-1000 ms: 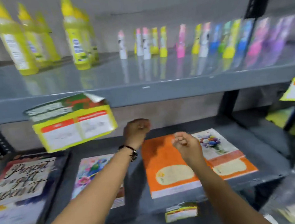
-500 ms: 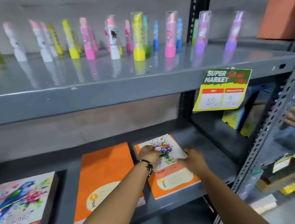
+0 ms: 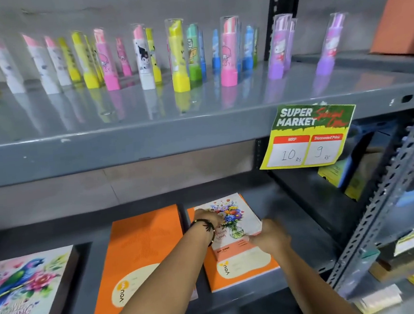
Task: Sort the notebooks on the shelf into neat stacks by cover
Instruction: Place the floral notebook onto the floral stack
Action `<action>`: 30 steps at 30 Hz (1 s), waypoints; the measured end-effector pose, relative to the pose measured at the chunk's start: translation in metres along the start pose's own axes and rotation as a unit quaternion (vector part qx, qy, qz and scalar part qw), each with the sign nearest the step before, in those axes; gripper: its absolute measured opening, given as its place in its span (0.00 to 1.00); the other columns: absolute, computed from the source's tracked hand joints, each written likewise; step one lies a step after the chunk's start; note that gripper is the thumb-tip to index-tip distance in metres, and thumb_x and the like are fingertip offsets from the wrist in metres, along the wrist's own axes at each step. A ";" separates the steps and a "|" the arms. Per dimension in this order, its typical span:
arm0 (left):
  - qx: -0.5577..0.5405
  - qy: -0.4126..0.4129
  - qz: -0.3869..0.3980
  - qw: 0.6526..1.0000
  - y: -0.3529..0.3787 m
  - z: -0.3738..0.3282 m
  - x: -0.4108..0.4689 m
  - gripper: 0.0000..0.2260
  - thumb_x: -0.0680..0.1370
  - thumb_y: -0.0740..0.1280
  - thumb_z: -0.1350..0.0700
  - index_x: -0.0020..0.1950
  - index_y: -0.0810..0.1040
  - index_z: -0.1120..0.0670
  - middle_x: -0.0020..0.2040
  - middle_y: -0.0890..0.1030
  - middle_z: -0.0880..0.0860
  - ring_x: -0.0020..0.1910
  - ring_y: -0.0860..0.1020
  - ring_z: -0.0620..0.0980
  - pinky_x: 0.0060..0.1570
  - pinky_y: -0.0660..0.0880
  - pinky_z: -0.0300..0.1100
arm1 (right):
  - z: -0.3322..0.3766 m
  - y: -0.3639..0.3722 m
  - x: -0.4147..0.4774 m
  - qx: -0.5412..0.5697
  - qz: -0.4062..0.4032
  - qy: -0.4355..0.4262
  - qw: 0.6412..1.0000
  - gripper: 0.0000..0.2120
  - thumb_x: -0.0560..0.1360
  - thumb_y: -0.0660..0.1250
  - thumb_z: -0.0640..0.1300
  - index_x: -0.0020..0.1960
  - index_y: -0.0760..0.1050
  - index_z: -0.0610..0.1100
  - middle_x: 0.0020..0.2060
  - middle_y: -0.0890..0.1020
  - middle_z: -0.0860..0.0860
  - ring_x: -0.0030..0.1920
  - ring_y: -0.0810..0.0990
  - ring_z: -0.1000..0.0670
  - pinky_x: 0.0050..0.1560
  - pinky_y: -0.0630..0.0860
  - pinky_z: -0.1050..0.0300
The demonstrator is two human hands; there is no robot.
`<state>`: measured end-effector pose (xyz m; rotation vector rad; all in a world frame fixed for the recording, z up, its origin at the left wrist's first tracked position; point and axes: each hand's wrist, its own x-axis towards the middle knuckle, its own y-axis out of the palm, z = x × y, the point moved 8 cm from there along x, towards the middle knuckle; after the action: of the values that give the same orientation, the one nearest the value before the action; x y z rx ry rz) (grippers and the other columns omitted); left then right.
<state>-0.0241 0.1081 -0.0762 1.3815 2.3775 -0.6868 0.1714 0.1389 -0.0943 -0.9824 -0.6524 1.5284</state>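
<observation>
A small flower-bouquet notebook [image 3: 236, 217] lies on top of an orange notebook stack [image 3: 246, 270] on the lower shelf [image 3: 304, 226]. My left hand [image 3: 207, 218], with a black wristband, grips the flower notebook at its left edge. My right hand [image 3: 269, 235] holds its right edge near the front corner. Left of these lies a second orange notebook stack [image 3: 141, 250]. At the far left sits a stack with a parrot cover [image 3: 22, 285] reading "Spring".
The upper shelf [image 3: 149, 137] carries several upright coloured tubes [image 3: 178, 56]. A "Super Market" price tag [image 3: 309, 135] hangs from its front edge. A perforated grey upright [image 3: 390, 206] stands to the right, with boxes [image 3: 410, 256] on the neighbouring rack behind it.
The view swung right along the shelf. Both hands went from raised fists above the orange notebooks down onto the flower notebook and took hold of its edges.
</observation>
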 end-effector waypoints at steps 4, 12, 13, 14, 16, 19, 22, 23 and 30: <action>0.047 0.015 -0.101 0.994 -0.016 -0.001 -0.002 0.23 0.74 0.65 0.55 0.67 0.65 0.60 0.66 0.71 0.59 0.66 0.70 0.57 0.60 0.69 0.44 | 0.006 -0.013 -0.014 -0.030 -0.039 -0.002 0.999 0.31 0.62 0.73 0.60 0.57 0.74 0.43 0.58 0.76 0.46 0.61 0.73 0.43 0.59 0.74 0.47; 0.106 0.024 0.000 0.994 -0.004 -0.007 0.006 0.08 0.73 0.69 0.62 0.41 0.70 0.60 0.36 0.71 0.52 0.45 0.76 0.50 0.40 0.72 0.38 | 0.011 -0.021 -0.025 -0.035 -0.086 -0.036 0.995 0.34 0.65 0.73 0.56 0.62 0.67 0.39 0.61 0.74 0.43 0.63 0.71 0.42 0.61 0.72 0.46; 0.095 0.020 0.002 0.995 -0.005 -0.005 0.009 0.11 0.73 0.69 0.62 0.37 0.67 0.60 0.33 0.69 0.51 0.41 0.74 0.49 0.40 0.70 0.37 | 0.012 -0.021 -0.028 -0.015 -0.084 -0.041 0.995 0.34 0.65 0.74 0.55 0.62 0.67 0.38 0.61 0.74 0.42 0.63 0.71 0.42 0.61 0.72 0.46; 0.076 0.019 0.008 0.997 -0.006 -0.004 0.009 0.13 0.73 0.68 0.63 0.34 0.66 0.59 0.32 0.68 0.52 0.40 0.73 0.48 0.43 0.69 0.37 | 0.012 -0.022 -0.028 0.009 -0.088 -0.051 0.995 0.33 0.64 0.75 0.53 0.62 0.67 0.38 0.61 0.75 0.42 0.63 0.71 0.42 0.61 0.73 0.46; 0.050 0.007 0.022 0.998 -0.008 0.001 0.011 0.09 0.75 0.66 0.65 0.38 0.68 0.59 0.38 0.72 0.53 0.41 0.72 0.49 0.46 0.67 0.37 | 0.009 -0.022 -0.029 0.071 -0.092 -0.061 0.991 0.31 0.63 0.76 0.50 0.60 0.68 0.40 0.58 0.77 0.43 0.61 0.73 0.42 0.58 0.75 0.46; 0.009 0.046 0.017 0.999 -0.013 0.000 0.013 0.13 0.73 0.69 0.62 0.57 0.76 0.56 0.55 0.78 0.56 0.55 0.78 0.55 0.53 0.72 0.39 | 0.001 -0.025 -0.034 0.212 -0.084 -0.039 0.973 0.26 0.61 0.78 0.43 0.53 0.69 0.45 0.52 0.80 0.46 0.54 0.78 0.44 0.51 0.80 0.46; -0.130 0.060 0.025 0.989 -0.021 -0.011 0.004 0.15 0.71 0.71 0.65 0.58 0.77 0.63 0.58 0.81 0.62 0.56 0.80 0.60 0.56 0.77 0.53 | -0.005 -0.036 -0.035 0.353 -0.082 -0.019 0.932 0.17 0.62 0.74 0.31 0.48 0.73 0.42 0.48 0.83 0.42 0.49 0.82 0.41 0.50 0.80 0.44; -0.171 0.067 0.040 0.982 -0.026 -0.018 0.003 0.17 0.71 0.71 0.67 0.59 0.76 0.64 0.57 0.81 0.62 0.55 0.80 0.60 0.54 0.78 0.53 | -0.007 -0.038 -0.036 0.415 -0.060 -0.007 0.908 0.16 0.64 0.70 0.27 0.48 0.75 0.39 0.48 0.83 0.39 0.49 0.82 0.38 0.52 0.80 0.42; -0.169 0.116 0.131 0.970 -0.061 -0.058 -0.026 0.20 0.71 0.70 0.66 0.63 0.75 0.58 0.57 0.81 0.57 0.48 0.80 0.53 0.29 0.80 0.36 | 0.011 -0.032 -0.039 0.526 0.103 0.008 0.844 0.19 0.68 0.63 0.22 0.48 0.78 0.42 0.35 0.87 0.48 0.41 0.84 0.45 0.43 0.81 0.49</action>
<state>-0.0657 0.0951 0.0004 1.6459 2.2762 -0.0464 0.1782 0.1086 -0.0528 -0.1987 0.3553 1.7159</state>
